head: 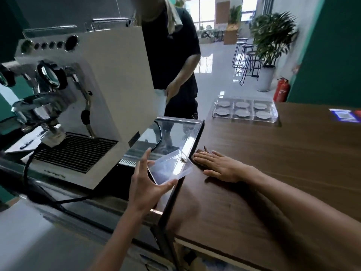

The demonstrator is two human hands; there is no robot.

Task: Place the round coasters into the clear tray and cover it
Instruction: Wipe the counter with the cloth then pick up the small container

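Clear lid [169, 169] sits gripped between the left hand's [145, 184] thumb and fingers; the right hand [218, 166] lies flat on the desk [283, 153], well short of the coaster-filled tray [245, 111].

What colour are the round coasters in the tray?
Grey coasters in the clear tray, seen from the head view.

counter [273, 173]: dark wood grain
far end: clear tray [245, 111], six compartments, one round coaster [242, 104] in each
right edge: blue card [345, 115]
near left edge: right hand [218, 167], flat, palm down
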